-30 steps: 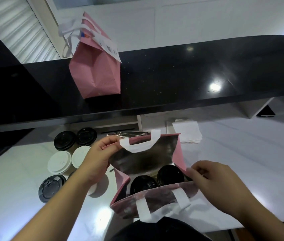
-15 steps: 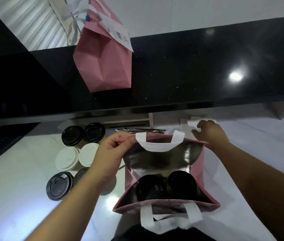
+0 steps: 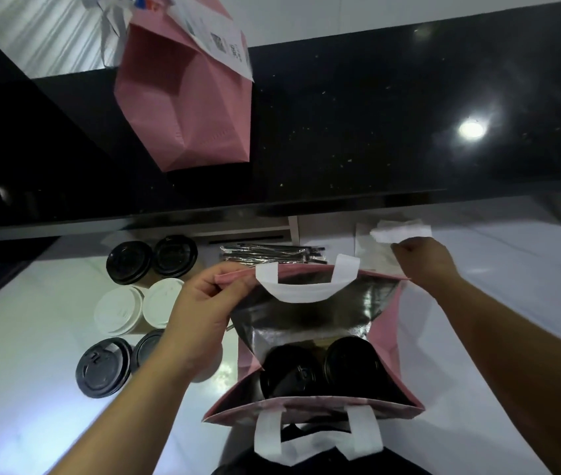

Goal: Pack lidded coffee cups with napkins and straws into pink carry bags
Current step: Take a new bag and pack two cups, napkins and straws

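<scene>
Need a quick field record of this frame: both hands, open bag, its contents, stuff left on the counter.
left hand: pinches far rim of open pink bag
right hand: holds white napkin above napkin stack
bag contents: two black-lidded cups, side by side
white counter: six lidded cups, four black lids, two white
straws: wrapped bundle behind bag
black ledge: second pink bag

Just my two bare forearms here, no sleeves, no watch or rings, and my dark black top point(image 3: 320, 464) peeking in at the bottom edge
</scene>
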Action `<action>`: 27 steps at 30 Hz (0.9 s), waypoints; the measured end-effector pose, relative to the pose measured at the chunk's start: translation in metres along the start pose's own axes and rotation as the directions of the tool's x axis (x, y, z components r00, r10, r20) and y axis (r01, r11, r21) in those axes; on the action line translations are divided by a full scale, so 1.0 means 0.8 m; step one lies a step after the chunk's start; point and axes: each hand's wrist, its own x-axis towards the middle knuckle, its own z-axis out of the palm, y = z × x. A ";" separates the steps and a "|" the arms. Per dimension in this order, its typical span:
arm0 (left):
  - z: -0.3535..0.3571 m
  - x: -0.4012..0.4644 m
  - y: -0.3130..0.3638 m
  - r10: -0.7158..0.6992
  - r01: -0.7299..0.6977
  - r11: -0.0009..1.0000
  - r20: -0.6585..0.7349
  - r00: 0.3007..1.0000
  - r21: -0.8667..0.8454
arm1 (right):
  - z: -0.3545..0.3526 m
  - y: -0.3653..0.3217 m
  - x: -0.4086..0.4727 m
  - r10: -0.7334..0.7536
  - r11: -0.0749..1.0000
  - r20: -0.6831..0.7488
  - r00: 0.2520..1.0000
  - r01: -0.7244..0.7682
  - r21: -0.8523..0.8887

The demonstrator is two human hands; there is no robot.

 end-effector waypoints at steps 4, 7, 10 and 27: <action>0.003 -0.003 0.004 -0.004 0.005 1.000 0.005 1.000 -0.030 | -0.007 0.012 0.001 0.070 0.990 -0.027 0.997 -0.067 0.123; 0.007 -0.005 0.007 0.000 0.000 1.000 0.005 1.000 -0.029 | -0.007 0.022 0.005 0.108 0.977 -0.037 0.993 -0.100 0.187; 0.009 -0.005 0.008 0.011 -0.011 1.000 -0.003 1.000 -0.023 | -0.005 0.027 0.005 0.082 0.983 -0.059 0.995 -0.070 0.171; 0.003 -0.005 0.006 0.033 -0.033 0.998 0.009 0.999 0.051 | -0.062 0.034 -0.079 -0.049 0.868 -0.267 0.962 0.173 0.466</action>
